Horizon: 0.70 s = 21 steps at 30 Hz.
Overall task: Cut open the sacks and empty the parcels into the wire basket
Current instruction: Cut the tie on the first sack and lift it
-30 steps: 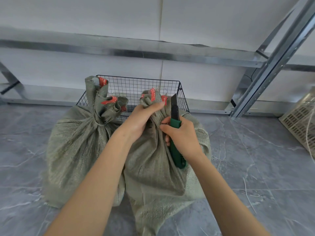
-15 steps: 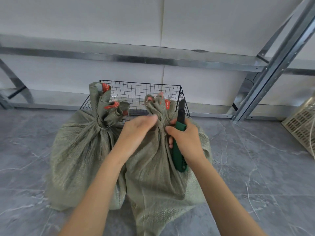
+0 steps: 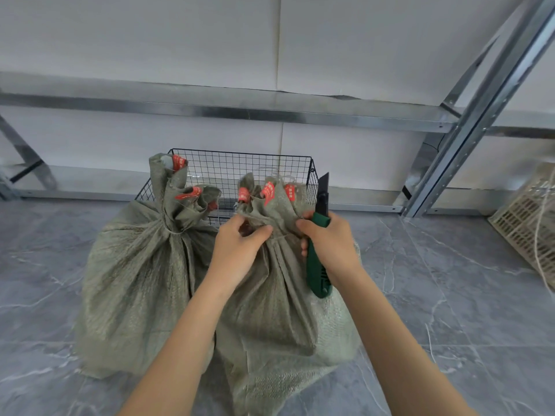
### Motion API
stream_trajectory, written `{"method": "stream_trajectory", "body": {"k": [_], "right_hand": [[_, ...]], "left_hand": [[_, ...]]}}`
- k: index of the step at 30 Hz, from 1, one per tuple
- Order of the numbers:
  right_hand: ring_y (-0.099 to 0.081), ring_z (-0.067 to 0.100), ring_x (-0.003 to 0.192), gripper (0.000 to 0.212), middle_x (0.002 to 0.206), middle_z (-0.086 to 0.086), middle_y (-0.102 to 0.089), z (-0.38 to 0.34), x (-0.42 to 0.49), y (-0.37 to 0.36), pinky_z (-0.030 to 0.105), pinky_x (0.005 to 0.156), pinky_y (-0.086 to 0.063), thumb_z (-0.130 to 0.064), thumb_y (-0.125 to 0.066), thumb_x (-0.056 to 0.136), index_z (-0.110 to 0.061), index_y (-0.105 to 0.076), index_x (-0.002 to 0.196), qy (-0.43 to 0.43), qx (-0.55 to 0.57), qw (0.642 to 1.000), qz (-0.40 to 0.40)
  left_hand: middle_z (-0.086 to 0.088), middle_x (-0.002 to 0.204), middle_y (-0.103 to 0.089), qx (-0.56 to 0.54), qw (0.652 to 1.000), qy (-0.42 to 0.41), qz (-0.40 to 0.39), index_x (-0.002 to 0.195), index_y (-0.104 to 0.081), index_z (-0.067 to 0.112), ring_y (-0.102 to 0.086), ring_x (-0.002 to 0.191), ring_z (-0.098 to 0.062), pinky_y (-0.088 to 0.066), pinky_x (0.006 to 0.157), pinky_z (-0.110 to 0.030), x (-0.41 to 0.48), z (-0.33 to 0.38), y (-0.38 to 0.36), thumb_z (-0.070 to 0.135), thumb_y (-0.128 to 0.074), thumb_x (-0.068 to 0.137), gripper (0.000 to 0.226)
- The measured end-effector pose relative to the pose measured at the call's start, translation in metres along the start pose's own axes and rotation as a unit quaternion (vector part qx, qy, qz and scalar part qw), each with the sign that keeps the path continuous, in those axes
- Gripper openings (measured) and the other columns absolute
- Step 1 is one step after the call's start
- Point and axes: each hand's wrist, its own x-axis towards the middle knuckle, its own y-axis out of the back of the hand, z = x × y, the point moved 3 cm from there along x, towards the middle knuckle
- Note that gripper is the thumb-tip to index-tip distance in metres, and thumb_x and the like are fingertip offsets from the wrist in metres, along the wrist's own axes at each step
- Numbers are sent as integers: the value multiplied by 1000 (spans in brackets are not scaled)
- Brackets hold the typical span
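We see the left hand (image 3: 240,250) pinching the gathered neck of the right grey-green woven sack (image 3: 270,295), right hand (image 3: 330,244) closed around a green-handled utility knife (image 3: 318,265), blade up beside the neck, black wire basket (image 3: 240,166) just behind, second tied sack (image 3: 135,280) to the left.

Nothing here is sharp enough for me to read. The only lettering I can see sits on the red strips (image 3: 269,190) along the gathered mouth of the sack in front of me (image 3: 270,295), and on the same red strips (image 3: 179,162) at the tied neck of the other sack (image 3: 135,265) to my left. It looks like small pale print, possibly Chinese characters, but it is too blurred and crumpled to make out.
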Motion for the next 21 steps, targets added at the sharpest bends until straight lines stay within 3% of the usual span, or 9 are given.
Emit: {"method": "stream_trajectory", "body": {"k": [5,8,12,14,16,21], "right_hand": [[-47,17,50,7,68,1,-51,-16,2,9,24,47,-45,-8,-61,90,-11,-56,86,61,-45,997,15],[-47,17,53,9,64,3,-51,-28,-1,13,27,48,-46,-6,-58,91,-12,-54,86,71,-20,997,10],[-44,18,42,15,46,-3,-49,-41,-8,19,31,52,-41,-8,-57,93,-14,-50,82,68,-2,997,-36],[-41,19,40,13,45,1,-47,-46,-12,22,30,50,-39,-9,-58,93,-13,-50,83,55,11,997,-62],[-39,19,39,12,44,3,-45,-49,-15,25,29,47,-38,-8,-58,92,-12,-50,85,33,49,995,-85],[-36,13,35,17,51,0,-40,-58,-18,23,22,39,-35,1,-55,90,-10,-48,79,-4,181,975,-131]], "left_hand": [[13,69,-62,-18,1000,-6,17,91,-67,13,-57,65,10,-39,62,-4,1,5,3,16,-65,88,5],[-1,56,-50,9,999,-35,26,89,-64,2,-48,54,-2,-35,58,-9,0,10,-1,14,-58,93,13],[-7,60,-48,-9,997,-40,63,85,-62,0,-41,56,-10,-33,58,-14,4,15,-9,13,-54,95,18],[-2,55,-47,-32,996,-29,75,76,-60,7,-45,60,-7,-36,60,-18,6,16,-12,13,-54,95,20],[5,68,-58,-54,995,-18,83,76,-60,17,-54,71,-12,-41,67,-26,11,19,-14,13,-54,94,20],[1,87,-67,-98,994,-14,55,83,-61,21,-63,88,-16,-48,84,-35,21,42,-21,10,-53,94,18]]}}
